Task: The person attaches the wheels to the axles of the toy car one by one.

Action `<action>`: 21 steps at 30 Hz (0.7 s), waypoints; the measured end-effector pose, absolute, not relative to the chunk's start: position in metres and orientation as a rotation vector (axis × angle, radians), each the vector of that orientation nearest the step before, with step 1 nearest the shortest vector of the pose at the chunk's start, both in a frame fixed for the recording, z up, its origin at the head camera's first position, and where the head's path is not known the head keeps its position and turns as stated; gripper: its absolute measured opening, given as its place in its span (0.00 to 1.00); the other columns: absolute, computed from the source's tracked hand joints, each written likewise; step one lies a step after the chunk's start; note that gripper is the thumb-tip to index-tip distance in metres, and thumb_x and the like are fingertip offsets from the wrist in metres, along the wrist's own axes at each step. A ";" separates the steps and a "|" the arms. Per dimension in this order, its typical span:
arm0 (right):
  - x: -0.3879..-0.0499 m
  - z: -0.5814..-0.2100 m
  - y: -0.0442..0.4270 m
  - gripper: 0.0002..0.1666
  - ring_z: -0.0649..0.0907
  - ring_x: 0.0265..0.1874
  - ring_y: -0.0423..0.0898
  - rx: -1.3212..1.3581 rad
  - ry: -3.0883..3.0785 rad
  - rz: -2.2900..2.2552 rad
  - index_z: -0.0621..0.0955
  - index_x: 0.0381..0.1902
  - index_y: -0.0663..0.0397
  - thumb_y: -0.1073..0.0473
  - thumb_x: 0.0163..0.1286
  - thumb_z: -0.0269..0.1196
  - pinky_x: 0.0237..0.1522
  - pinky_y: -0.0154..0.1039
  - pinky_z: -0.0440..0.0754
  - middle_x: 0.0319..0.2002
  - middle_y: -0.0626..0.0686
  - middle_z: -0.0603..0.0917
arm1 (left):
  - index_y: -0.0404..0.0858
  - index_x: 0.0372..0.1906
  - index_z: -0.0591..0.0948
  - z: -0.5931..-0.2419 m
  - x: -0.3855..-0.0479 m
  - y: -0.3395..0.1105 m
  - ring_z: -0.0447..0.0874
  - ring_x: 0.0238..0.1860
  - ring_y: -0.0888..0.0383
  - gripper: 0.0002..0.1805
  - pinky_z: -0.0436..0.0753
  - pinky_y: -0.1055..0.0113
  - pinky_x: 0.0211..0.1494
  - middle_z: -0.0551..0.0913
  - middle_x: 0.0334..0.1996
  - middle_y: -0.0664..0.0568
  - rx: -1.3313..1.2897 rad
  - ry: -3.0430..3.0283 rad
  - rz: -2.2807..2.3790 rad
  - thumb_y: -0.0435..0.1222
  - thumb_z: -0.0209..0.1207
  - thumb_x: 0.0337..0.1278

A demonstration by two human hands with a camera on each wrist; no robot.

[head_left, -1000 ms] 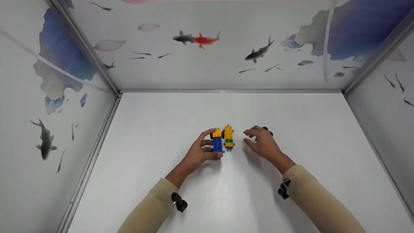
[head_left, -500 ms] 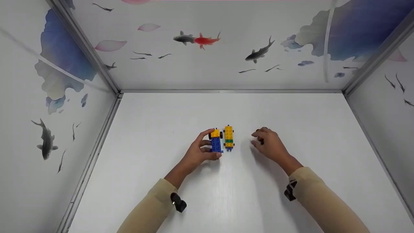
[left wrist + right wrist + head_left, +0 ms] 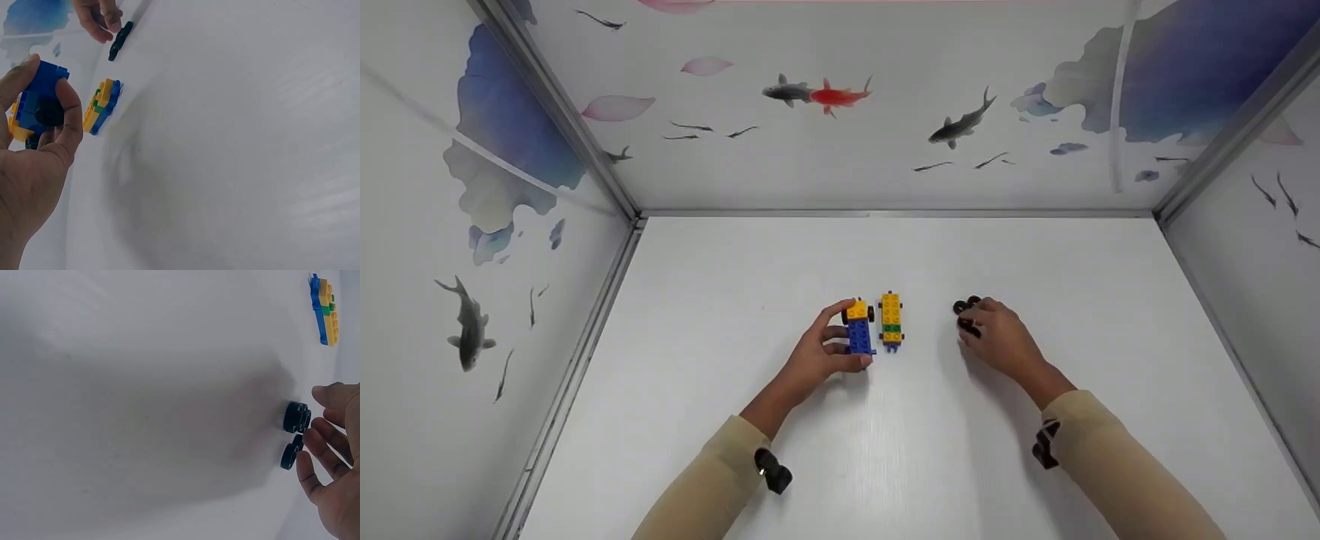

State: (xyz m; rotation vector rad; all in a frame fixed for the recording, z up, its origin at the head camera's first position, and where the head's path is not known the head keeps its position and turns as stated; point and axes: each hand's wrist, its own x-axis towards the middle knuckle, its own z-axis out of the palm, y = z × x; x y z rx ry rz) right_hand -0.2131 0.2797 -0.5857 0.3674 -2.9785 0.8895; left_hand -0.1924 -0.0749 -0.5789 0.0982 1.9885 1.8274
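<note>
The blue-and-yellow vehicle (image 3: 859, 336) is in the grip of the left hand (image 3: 819, 354), thumb at the blue end and a fingertip at the yellow end, and it appears to be raised off the table. That end-to-end hold is our first worry: squeezed too hard or off line, the joined bricks could shear apart, and if the thumb slips, the vehicle could tip out and drop. We also see black wheels fitted at its yellow end, with fingers close by, so a careless shift of the hold could work one loose. Just beside it stands the second car (image 3: 891, 319), yellow and green on a blue base, with only a narrow gap between; a sideways swing of the left hand could knock it askew. Farther out, beyond that car, the loose wheels (image 3: 297, 417) rest on the table (image 3: 885, 450) in a tight cluster. The right hand (image 3: 1006, 343) is right at them with its fingers bent but not closed around any; whether a fingertip touches one, we cannot tell. Because the wheels sit so close together, a fumbled pinch could catch two at once or push a neighbour away, and any standing on its rim could roll off across the smooth-looking surface.
</note>
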 end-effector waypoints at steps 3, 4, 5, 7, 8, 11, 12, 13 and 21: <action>-0.212 -0.588 0.285 0.21 0.87 0.55 0.65 0.370 -2.974 0.882 0.88 0.60 0.70 0.67 0.72 0.74 0.57 0.61 0.89 0.55 0.68 0.85 | 0.78 0.80 0.67 -0.580 -0.192 -0.076 0.87 0.62 0.46 0.54 0.91 0.54 0.64 0.77 0.70 0.43 0.087 1.998 1.824 0.40 0.84 0.55; -0.212 -0.589 0.287 0.21 0.87 0.55 0.65 0.371 -2.970 0.881 0.88 0.60 0.70 0.68 0.71 0.74 0.57 0.61 0.89 0.55 0.68 0.85 | 0.78 0.80 0.67 -0.580 -0.192 -0.076 0.87 0.62 0.46 0.54 0.91 0.54 0.64 0.77 0.71 0.43 0.084 2.001 1.825 0.40 0.84 0.56; -0.212 -0.589 0.288 0.21 0.86 0.54 0.65 0.374 -2.967 0.879 0.88 0.60 0.71 0.68 0.71 0.75 0.57 0.61 0.88 0.55 0.68 0.85 | 0.78 0.80 0.67 -0.580 -0.192 -0.076 0.87 0.62 0.46 0.54 0.91 0.54 0.64 0.77 0.71 0.43 0.080 2.004 1.826 0.40 0.84 0.56; -0.211 -0.590 0.290 0.22 0.86 0.54 0.65 0.377 -2.966 0.865 0.88 0.60 0.71 0.68 0.71 0.75 0.57 0.61 0.88 0.55 0.68 0.85 | 0.78 0.80 0.67 -0.580 -0.192 -0.076 0.87 0.62 0.45 0.54 0.91 0.53 0.64 0.77 0.71 0.43 0.075 2.006 1.826 0.40 0.84 0.56; -0.211 -0.591 0.291 0.22 0.86 0.54 0.65 0.379 -2.967 0.857 0.88 0.60 0.72 0.68 0.71 0.75 0.56 0.61 0.88 0.55 0.68 0.85 | 0.78 0.80 0.67 -0.580 -0.191 -0.076 0.87 0.63 0.45 0.54 0.91 0.53 0.64 0.77 0.71 0.43 0.075 2.007 1.826 0.40 0.84 0.56; -0.211 -0.593 0.293 0.20 0.85 0.53 0.65 0.383 -2.973 0.827 0.88 0.59 0.71 0.67 0.71 0.75 0.55 0.61 0.88 0.53 0.68 0.86 | 0.78 0.80 0.67 -0.580 -0.191 -0.076 0.87 0.63 0.45 0.54 0.91 0.53 0.65 0.76 0.72 0.43 0.073 2.007 1.823 0.40 0.84 0.56; -0.211 -0.593 0.293 0.20 0.85 0.52 0.65 0.382 -2.975 0.819 0.88 0.58 0.71 0.67 0.71 0.75 0.55 0.60 0.88 0.53 0.68 0.86 | 0.78 0.80 0.67 -0.580 -0.191 -0.076 0.87 0.63 0.45 0.54 0.91 0.53 0.64 0.76 0.72 0.43 0.073 2.007 1.823 0.40 0.84 0.56; -0.211 -0.594 0.293 0.19 0.85 0.52 0.65 0.381 -2.977 0.815 0.89 0.57 0.70 0.67 0.71 0.75 0.54 0.60 0.88 0.53 0.68 0.86 | 0.78 0.80 0.67 -0.581 -0.191 -0.076 0.87 0.63 0.45 0.54 0.91 0.53 0.64 0.76 0.72 0.43 0.074 2.008 1.823 0.40 0.84 0.56; -0.210 -0.597 0.294 0.16 0.84 0.56 0.67 0.346 -3.020 0.794 0.90 0.54 0.67 0.64 0.72 0.75 0.60 0.64 0.86 0.55 0.67 0.88 | 0.79 0.79 0.67 -0.582 -0.192 -0.076 0.87 0.62 0.45 0.55 0.91 0.54 0.63 0.76 0.72 0.43 0.075 2.001 1.827 0.41 0.85 0.54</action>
